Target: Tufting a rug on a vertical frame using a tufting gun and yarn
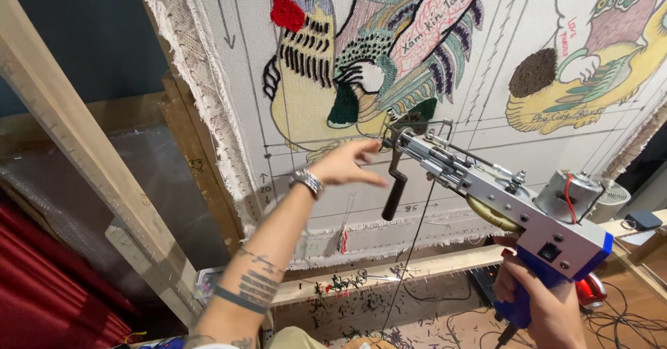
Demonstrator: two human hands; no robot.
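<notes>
Tufting is the work in hand, and it looks to be in a pause between passes. Right hand [545, 306], at the lower right of the frame, has its fingers wrapped tight round the blue grip of the tufting gun [486, 189], which slants up and to the left so its needle end sits at, or just off, the stretched backing cloth [486, 99] near the centre; I cannot tell whether it touches. Left hand [347, 165], wearing a wristwatch [306, 180], hangs just left of the gun's front, fingers loosely spread and holding nothing, close to the black front handle [394, 189] but apart from it.

Cloth is pinned on a wooden frame [83, 154] and carries a drawn design, part filled with yarn: a red patch [286, 8] at upper centre, a dark green patch [344, 109] beside the gun's nose, a brown one [533, 73] at upper right. A thin dark thread [410, 252] drops from the gun, and yarn snippets [347, 300] litter the floor below.

By my judgement, the next move calls for the free hand to close on the front handle, so the nose can be pressed square and firm to the cloth at the edge of the green area.
</notes>
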